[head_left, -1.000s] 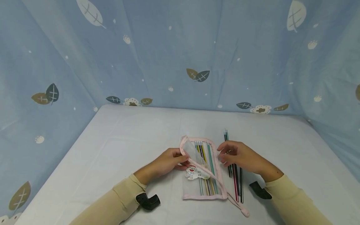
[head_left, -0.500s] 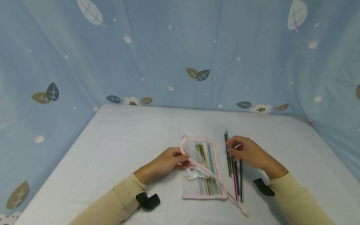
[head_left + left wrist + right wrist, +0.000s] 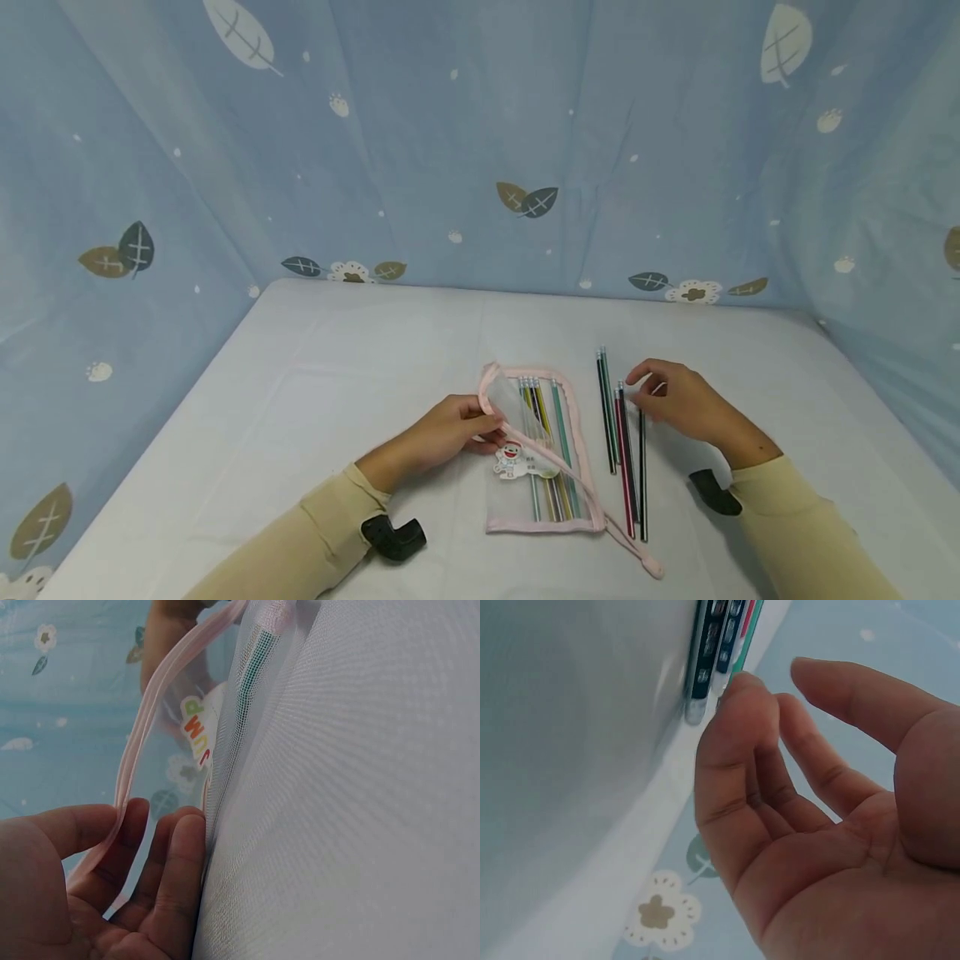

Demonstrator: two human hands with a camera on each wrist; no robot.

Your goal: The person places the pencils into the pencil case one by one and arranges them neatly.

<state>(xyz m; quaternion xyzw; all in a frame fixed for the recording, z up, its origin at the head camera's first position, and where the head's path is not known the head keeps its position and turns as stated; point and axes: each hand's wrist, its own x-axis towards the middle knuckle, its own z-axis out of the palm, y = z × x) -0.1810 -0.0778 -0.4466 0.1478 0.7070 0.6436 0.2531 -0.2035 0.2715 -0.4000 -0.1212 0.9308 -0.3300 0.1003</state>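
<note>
My left hand (image 3: 459, 431) pinches the pink zip edge of a clear mesh pencil pouch (image 3: 510, 504) and lifts its upper left corner. The left wrist view shows the pink edge (image 3: 142, 712) between thumb and fingers. Several striped pencils (image 3: 562, 496) lie inside, seen through the mesh. Right of the pouch, several loose pencils lie lengthwise, among them a red one (image 3: 625, 475) and a black one (image 3: 643, 487). Close by their upper ends is my right hand (image 3: 678, 402), fingers bent loosely with thumb apart; in the right wrist view, its fingertips are beside a dark pencil's end (image 3: 705, 675).
A white-covered table (image 3: 360, 350) spreads around the pouch. Blue leaf-patterned cloth (image 3: 420, 150) hangs behind and at both sides. The pouch's pink strap (image 3: 637, 554) trails toward the front right. A black device (image 3: 393, 537) sits at the left wrist, another (image 3: 714, 492) at the right.
My right hand has moved rightward, from beside the pouch across the loose pencils to their right side, uncovering their upper ends. My left hand keeps its hold on the pouch edge.
</note>
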